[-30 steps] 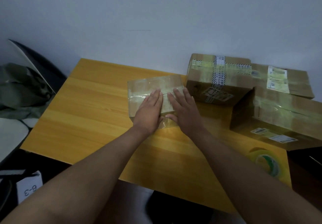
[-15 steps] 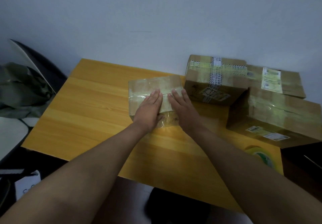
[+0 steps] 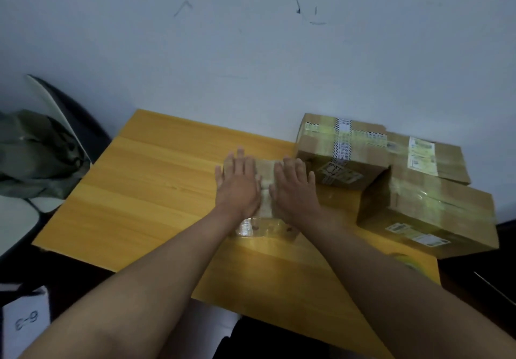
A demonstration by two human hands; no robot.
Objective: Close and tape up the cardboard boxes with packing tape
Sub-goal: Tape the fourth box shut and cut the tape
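Both hands have slid further up the box [image 3: 264,173], smoothing tape.
Left hand [image 3: 238,188] and right hand [image 3: 296,191] press flat, fingers straight; next I need the tape roll [image 3: 408,261].

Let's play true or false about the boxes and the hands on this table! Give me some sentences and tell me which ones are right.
1. Both hands lie flat on the small box. True: the left hand and right hand press on its top with straight fingers.
2. The right hand holds the tape roll. False: the roll lies on the table, near the right forearm.
3. Three more boxes sit on the table's right side. True.
4. The table is blue. False: it is yellow wood.
5. The small box has shiny clear tape on it. True.
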